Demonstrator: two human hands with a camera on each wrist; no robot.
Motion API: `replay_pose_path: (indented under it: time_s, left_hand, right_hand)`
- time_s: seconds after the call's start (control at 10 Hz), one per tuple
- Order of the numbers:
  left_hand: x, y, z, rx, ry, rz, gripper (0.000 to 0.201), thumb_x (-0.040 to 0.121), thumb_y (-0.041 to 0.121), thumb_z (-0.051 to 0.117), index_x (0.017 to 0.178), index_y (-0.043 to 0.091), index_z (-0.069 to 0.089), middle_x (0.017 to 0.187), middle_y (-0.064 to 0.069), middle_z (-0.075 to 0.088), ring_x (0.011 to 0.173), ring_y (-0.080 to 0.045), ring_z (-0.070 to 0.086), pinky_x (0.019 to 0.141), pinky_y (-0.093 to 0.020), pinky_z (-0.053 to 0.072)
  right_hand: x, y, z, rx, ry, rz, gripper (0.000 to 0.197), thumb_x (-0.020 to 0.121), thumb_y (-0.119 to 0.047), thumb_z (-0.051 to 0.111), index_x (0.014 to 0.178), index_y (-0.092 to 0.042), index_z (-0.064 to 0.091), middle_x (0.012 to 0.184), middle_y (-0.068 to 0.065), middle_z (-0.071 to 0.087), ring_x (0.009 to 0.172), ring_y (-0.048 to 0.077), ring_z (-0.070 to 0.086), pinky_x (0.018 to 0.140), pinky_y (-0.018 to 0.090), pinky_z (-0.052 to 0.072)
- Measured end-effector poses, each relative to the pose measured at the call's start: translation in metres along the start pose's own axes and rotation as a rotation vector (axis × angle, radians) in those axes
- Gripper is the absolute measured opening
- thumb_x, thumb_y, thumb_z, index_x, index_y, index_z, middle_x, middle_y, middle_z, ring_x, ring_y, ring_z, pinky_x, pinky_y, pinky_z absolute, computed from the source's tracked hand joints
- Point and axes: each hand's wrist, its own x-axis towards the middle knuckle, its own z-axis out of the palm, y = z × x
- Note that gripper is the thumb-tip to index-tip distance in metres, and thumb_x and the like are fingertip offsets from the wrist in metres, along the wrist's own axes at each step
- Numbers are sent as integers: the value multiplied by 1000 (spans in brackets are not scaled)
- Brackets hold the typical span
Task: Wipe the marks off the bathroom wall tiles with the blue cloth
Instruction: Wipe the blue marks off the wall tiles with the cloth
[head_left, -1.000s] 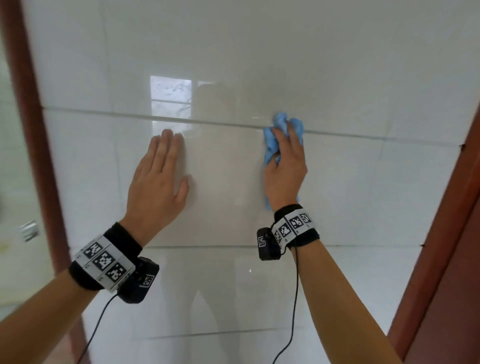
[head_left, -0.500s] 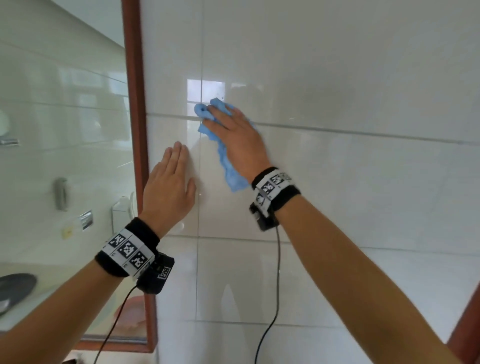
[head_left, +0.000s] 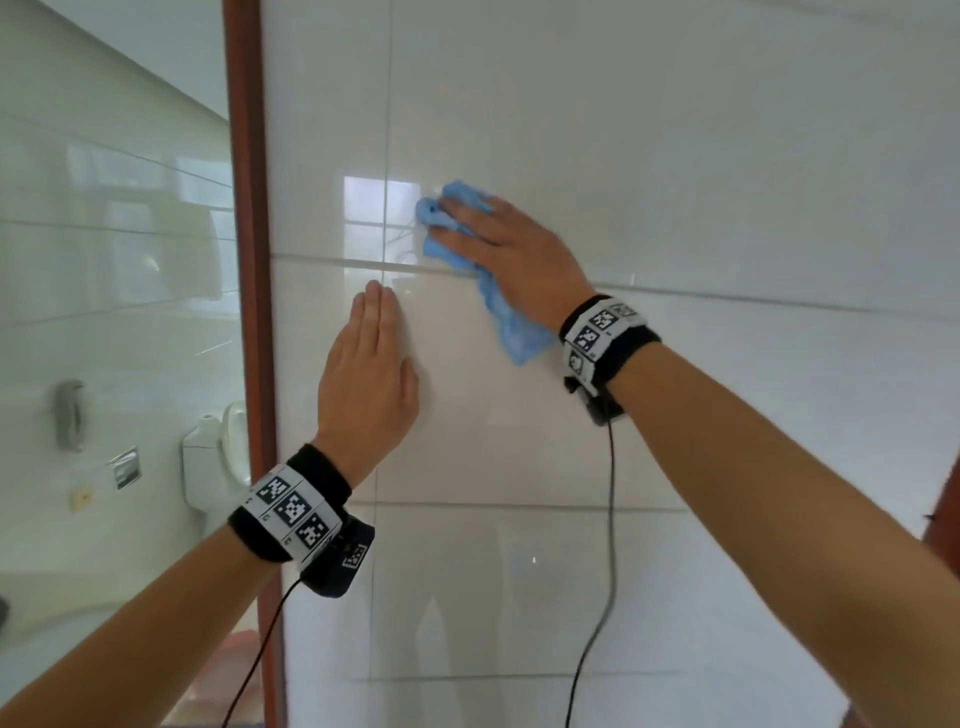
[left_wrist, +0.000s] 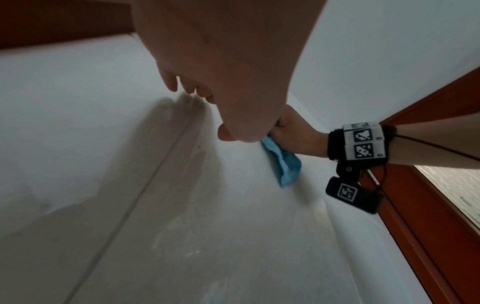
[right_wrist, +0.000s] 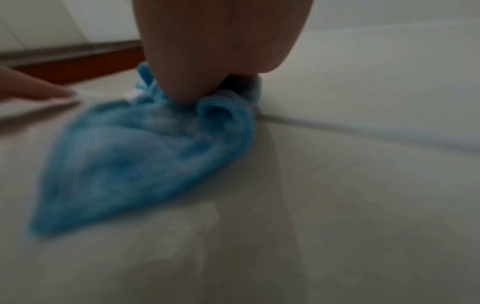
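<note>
My right hand (head_left: 498, 244) lies flat with straight fingers on the blue cloth (head_left: 511, 327) and presses it to the glossy white wall tiles (head_left: 675, 156), across a horizontal grout line. The cloth's tail hangs below the palm. Faint thin marks (head_left: 400, 241) show just left of the cloth. Lower left of it, my left hand (head_left: 369, 374) rests flat on the tile with fingers together, holding nothing. The left wrist view shows the left hand (left_wrist: 221, 51), the right hand (left_wrist: 293, 131) and the cloth (left_wrist: 285, 164). The right wrist view shows the bunched cloth (right_wrist: 130, 164) under the right hand (right_wrist: 221, 41).
A red-brown frame (head_left: 247, 260) runs vertically left of the tiles, with glass beyond it showing a white wall fixture (head_left: 208, 457). Another red-brown frame (head_left: 945, 509) edges the wall on the right. Thin black cables hang from both wristbands.
The right hand has swept the cloth left along the grout line, then slightly up and to the right of the vertical joint. The left hand stays flat on the tile.
</note>
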Motion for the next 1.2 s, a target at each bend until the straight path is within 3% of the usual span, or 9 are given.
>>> replay_pose_path:
  time_s: [0.2,0.3,0.4,0.5,0.6,0.7,1.0,1.1,1.2]
  left_hand:
    - [15,47,18,-31,40,111,72,103,25,36,166,3,10,175,-15,10,162,-28,10,130,-42,20]
    - [21,75,30,-40,33,144,72,103,27,35,167,4,9,175,-13,9,162,-27,9,130,-43,22]
    - [28,103,44,-38,18,153,75,104,26,43,167,5,9,175,-12,9,162,-28,8,129,-44,25]
    - [33,129,55,-15,11,167,77,103,28,46,167,5,11,175,-12,11,162,-32,9,127,-48,30]
    - [37,151,62,-7,51,158,76,102,29,41,167,5,11,175,-11,11,162,-29,9,128,-47,27]
    - [35,177,68,-22,70,155,76,101,30,41,167,6,10,175,-10,10,163,-26,8,129,-46,24]
    - [16,240,92,-70,52,157,75,101,26,42,167,7,12,175,-10,12,162,-26,10,128,-47,26]
    - [1,239,95,-40,35,131,73,101,20,38,167,7,11,175,-10,12,162,-27,10,127,-48,28]
    - [-15,231,97,-28,25,121,70,101,15,36,167,6,13,175,-11,14,162,-27,11,127,-47,28]
  right_hand:
    - [-42,111,-83,-15,236,400,69,98,4,41,159,-28,40,167,3,30,152,24,32,122,22,20]
    - [-63,143,-95,-64,267,521,67,98,-2,39,159,-28,38,168,5,30,153,24,30,125,30,25]
    - [-81,172,-110,-114,287,551,64,98,-7,35,159,-27,40,168,6,30,153,27,30,126,33,26]
    - [-105,193,-118,-89,374,600,57,103,-16,31,157,-31,42,169,-1,28,150,9,28,120,12,17]
    - [-131,211,-119,-49,433,691,54,106,-16,34,157,-32,42,169,-6,27,147,-1,27,117,7,19]
    - [-166,226,-118,-78,448,683,58,102,-8,36,155,-29,46,168,-3,30,150,12,34,116,8,23]
    - [-265,196,-77,-3,483,751,64,100,1,44,155,-31,46,167,-7,31,146,5,37,114,11,30]
    - [-265,162,-55,64,402,725,57,103,-9,39,157,-28,43,167,-5,30,149,7,33,120,28,34]
    - [-253,122,-31,127,283,541,64,96,-2,41,156,-23,45,165,5,34,152,25,28,124,42,30]
